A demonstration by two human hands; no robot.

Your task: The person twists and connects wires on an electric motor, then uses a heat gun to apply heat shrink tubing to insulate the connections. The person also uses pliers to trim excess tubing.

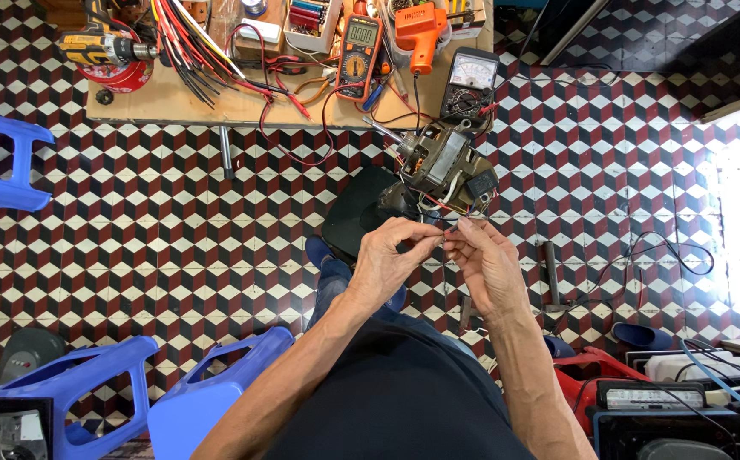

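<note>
Head view shows a small electric motor (pixel 445 166) standing on a dark base (pixel 361 213) over the patterned floor, below the cluttered surface (pixel 216 106), its thin wires (pixel 448 223) running down to both hands. Left hand (pixel 387 255) and right hand (pixel 489 264) are each closed in a pinch on the wire ends, seemingly joining them, which calls for steady fingertip work. Exact contact is too small to make out.
</note>
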